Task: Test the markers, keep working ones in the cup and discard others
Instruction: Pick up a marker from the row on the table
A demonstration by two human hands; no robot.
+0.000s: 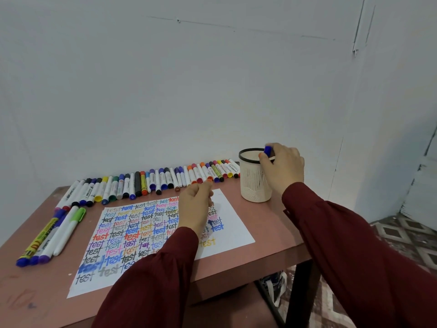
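Observation:
My right hand (282, 168) grips a blue-capped marker (268, 150) at the rim of the white mesh cup (254, 185), cap end up over the opening. My left hand (195, 205) hovers over the test sheet (132, 235) with its fingers curled; whether it holds anything I cannot tell. A long row of capped markers (151, 179) lies along the wall behind the sheet. A small group of markers (52, 235) lies apart at the table's left side.
The reddish table (272, 233) stands against a white wall; its right edge drops to a patterned floor (402, 237). A lower shelf and a bag (274, 287) show beneath the table's right front corner.

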